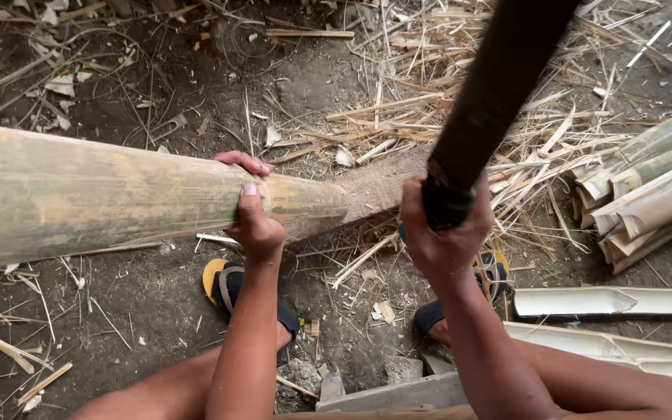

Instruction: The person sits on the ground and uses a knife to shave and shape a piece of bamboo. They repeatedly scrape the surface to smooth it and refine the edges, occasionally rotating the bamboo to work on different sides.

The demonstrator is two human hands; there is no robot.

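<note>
A thick pale green-yellow bamboo pole (103, 194) lies across the dirt from the left edge toward the middle, its end resting on a wooden block (379, 187). My left hand (252, 210) grips the pole near that end, fingers curled over the top. My right hand (443, 233) is closed around the black handle of a long dark blade or club (491, 93), raised up toward the camera and blurred. Both my feet in sandals (231, 292) stand below the pole.
Split bamboo pieces (647, 187) are stacked at the right, with more pale halves (608, 302) lower right. Dry bamboo slivers and shavings (445, 70) litter the dirt at the top. A grey plank (398, 393) lies at the bottom.
</note>
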